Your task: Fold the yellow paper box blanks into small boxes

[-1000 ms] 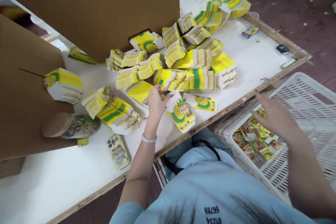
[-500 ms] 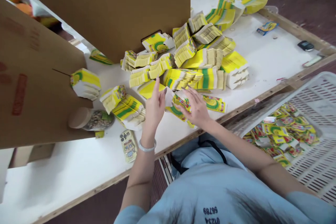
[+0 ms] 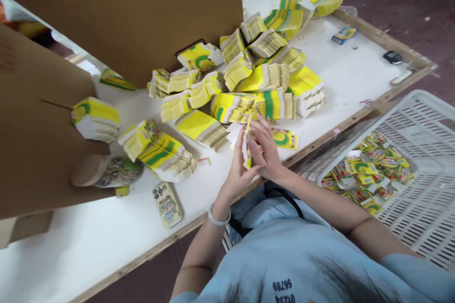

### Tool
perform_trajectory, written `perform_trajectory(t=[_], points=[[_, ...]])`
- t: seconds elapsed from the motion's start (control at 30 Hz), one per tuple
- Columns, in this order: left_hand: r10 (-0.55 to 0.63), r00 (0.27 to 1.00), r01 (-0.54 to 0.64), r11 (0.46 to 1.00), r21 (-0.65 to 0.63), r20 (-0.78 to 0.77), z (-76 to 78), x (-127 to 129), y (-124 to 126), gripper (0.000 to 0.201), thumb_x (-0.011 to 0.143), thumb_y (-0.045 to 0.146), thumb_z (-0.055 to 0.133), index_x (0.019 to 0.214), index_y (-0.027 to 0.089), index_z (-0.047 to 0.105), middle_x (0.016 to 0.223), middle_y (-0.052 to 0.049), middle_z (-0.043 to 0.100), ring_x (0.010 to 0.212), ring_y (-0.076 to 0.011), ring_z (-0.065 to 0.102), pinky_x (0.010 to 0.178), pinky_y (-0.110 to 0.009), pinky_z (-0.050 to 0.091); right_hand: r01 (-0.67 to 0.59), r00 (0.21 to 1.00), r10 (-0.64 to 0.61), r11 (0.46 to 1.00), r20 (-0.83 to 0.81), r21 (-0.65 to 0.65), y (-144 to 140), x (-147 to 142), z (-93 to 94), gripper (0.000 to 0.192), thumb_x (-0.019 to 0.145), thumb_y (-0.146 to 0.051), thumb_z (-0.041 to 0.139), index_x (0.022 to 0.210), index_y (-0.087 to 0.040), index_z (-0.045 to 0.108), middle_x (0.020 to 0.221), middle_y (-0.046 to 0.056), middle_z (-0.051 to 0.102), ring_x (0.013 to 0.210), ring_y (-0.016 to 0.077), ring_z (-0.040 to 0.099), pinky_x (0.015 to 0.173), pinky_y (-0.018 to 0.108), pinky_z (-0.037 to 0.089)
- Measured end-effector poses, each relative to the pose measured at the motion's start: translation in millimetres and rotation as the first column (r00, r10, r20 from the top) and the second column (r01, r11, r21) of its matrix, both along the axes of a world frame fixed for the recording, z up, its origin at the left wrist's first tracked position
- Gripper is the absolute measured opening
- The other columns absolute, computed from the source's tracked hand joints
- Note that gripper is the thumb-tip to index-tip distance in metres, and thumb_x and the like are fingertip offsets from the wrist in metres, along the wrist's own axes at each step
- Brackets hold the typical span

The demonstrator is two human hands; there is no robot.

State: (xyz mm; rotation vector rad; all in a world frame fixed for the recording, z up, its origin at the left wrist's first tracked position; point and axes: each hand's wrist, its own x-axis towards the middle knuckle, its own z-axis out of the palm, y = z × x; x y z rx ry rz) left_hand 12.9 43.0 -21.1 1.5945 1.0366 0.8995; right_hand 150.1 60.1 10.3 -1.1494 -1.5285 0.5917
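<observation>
Above the near edge of the white table, my left hand [image 3: 235,173] and my right hand [image 3: 267,152] meet around a small yellow-and-white carton [image 3: 248,161]. It stands on edge between my palms and fingers, which cover most of it. A pale bracelet circles my left wrist. Just beyond my fingers lie stacks of flat yellow cartons [image 3: 237,107], bundled in rows. A flat yellow carton with a green swirl [image 3: 285,138] rests on the table right of my right hand. Left of my hands is another yellow stack [image 3: 202,128].
A white slatted basket [image 3: 423,151] with many small filled cartons [image 3: 373,165] stands at the right. A phone [image 3: 168,204], a lidded jar [image 3: 119,170] and large cardboard boxes [image 3: 142,14] are on the left. Long yellow strips [image 3: 284,21] lie at the back.
My left hand has moved right, and both hands have come together around the carton, now on edge. The view has shifted, uncovering the yellow stack left of my hands.
</observation>
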Motion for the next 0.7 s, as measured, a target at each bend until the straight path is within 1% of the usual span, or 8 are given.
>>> perform_trajectory(t=[0.13,0.23,0.3,0.37,0.43,0.5,0.6,0.7], points=[[0.17,0.985,-0.172,0.983,0.071,0.032,7.8,-2,4,0.06,0.088,0.055,0.067,0.135,0.021,0.053,0.123,-0.012,0.067,0.115,-0.0288,0.065,0.096,-0.039,0.056,-0.154,0.979,0.128,0.975,-0.159,-0.161,-3,5,-2.7,0.04,0.104,-0.051,0.04,0.122,-0.028,0.068,0.121,0.007,0.074,0.131,0.0268,0.061,0.124,0.05,0.036],[0.234,0.972,-0.234,0.971,0.041,0.015,17.0,0,4,0.049,0.088,0.059,0.064,0.118,0.021,0.062,0.098,-0.005,0.07,0.087,-0.0203,0.065,0.082,-0.034,0.056,-0.111,0.95,0.028,0.962,-0.311,-0.251,-7,1,-9.3,0.039,0.099,-0.057,0.052,0.118,-0.025,0.063,0.093,0.006,0.076,0.098,0.0245,0.074,0.096,0.042,0.058],[0.281,0.96,-0.281,0.96,-0.007,0.012,19.2,4,1,0.047,0.09,0.063,0.06,0.108,0.02,0.065,0.086,-0.002,0.068,0.077,-0.0171,0.061,0.073,-0.03,0.054,-0.031,0.923,-0.082,0.958,-0.376,-0.285,-10,-4,-13.4,0.042,0.095,-0.058,0.059,0.121,-0.025,0.057,0.081,0.003,0.072,0.079,0.0218,0.073,0.078,0.037,0.061],[0.314,0.949,-0.311,0.947,-0.077,0.024,19.7,8,-2,0.048,0.09,0.067,0.058,0.098,0.02,0.065,0.078,-0.001,0.065,0.07,-0.0153,0.058,0.067,-0.028,0.052,0.024,0.912,-0.136,0.96,-0.388,-0.279,-13,-8,-16.5,0.044,0.094,-0.058,0.062,0.123,-0.026,0.052,0.081,0.003,0.069,0.071,0.0205,0.07,0.074,0.037,0.06],[0.331,0.942,-0.322,0.938,-0.127,0.057,20.5,11,-5,0.05,0.09,0.068,0.058,0.099,0.02,0.064,0.08,-0.002,0.066,0.073,-0.0159,0.06,0.068,-0.028,0.053,0.014,0.917,-0.106,0.972,-0.385,-0.236,-15,-7,-18.4,0.046,0.095,-0.057,0.061,0.128,-0.027,0.049,0.089,0.006,0.068,0.074,0.0206,0.071,0.076,0.038,0.06],[0.345,0.932,-0.331,0.935,-0.128,0.11,22.2,12,-9,0.054,0.091,0.067,0.058,0.121,0.022,0.059,0.095,-0.005,0.07,0.085,-0.0188,0.066,0.077,-0.031,0.056,-0.042,0.925,-0.03,0.982,-0.378,-0.182,-15,-1,-18.8,0.049,0.094,-0.055,0.064,0.131,-0.028,0.047,0.101,0.008,0.069,0.082,0.0206,0.072,0.079,0.038,0.06],[0.371,0.913,-0.362,0.928,-0.085,0.168,24.5,10,-14,0.074,0.094,0.062,0.059,0.151,0.032,0.024,0.11,-0.006,0.069,0.09,-0.0194,0.069,0.078,-0.033,0.058,-0.175,0.934,0.121,0.975,-0.335,-0.136,-12,12,-15.1,0.041,0.092,-0.051,0.068,0.125,-0.028,0.057,0.113,0.007,0.071,0.093,0.02,0.073,0.085,0.036,0.061],[0.377,0.911,-0.377,0.926,-0.032,0.165,26.1,5,-14,0.065,0.094,0.061,0.06,0.143,0.034,0.027,0.114,-0.006,0.066,0.085,-0.0174,0.07,0.076,-0.032,0.059,-0.331,0.902,0.271,0.934,-0.335,-0.135,-5,25,-8.1,0.029,0.091,-0.047,0.071,0.113,-0.028,0.069,0.107,0.005,0.076,0.095,0.0196,0.073,0.085,0.034,0.061]])
